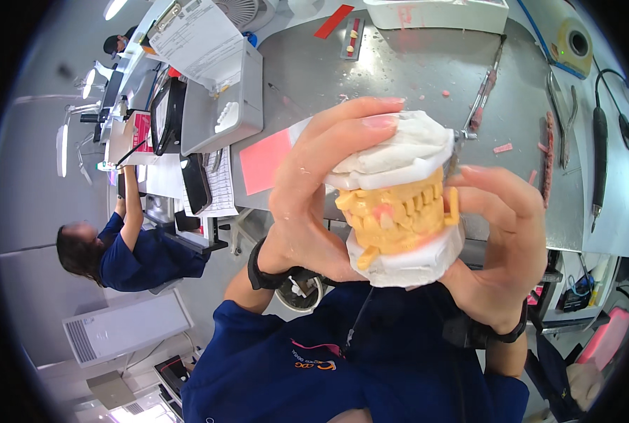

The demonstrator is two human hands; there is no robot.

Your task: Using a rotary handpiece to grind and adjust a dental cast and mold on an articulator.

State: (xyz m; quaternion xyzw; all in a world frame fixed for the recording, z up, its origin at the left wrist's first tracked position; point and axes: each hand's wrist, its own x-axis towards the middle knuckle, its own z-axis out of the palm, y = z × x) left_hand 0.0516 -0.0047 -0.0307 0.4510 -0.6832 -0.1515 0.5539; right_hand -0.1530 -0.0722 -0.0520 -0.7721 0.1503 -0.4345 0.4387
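Raised in front of my chest is a dental model [392, 211], its yellow upper and lower teeth set between white plaster bases. A pinkish patch shows near the front teeth. My left hand [321, 176] wraps round its left side, fingers over the top base and thumb at the lower one. From the other side my right hand [501, 233] closes on the model's right side and lower base, near a metal hinge part [462, 134] at the back. Palm-side contact is partly hidden.
A pink wax sheet [266, 162] lies left on the metal worktop [293, 63]. Behind it stands a grey tray [247, 92] with papers. Wax tools [487, 84], a handpiece [599, 155] and a white box [438, 14] lie beyond. A co-worker [138, 247] sits at the left.
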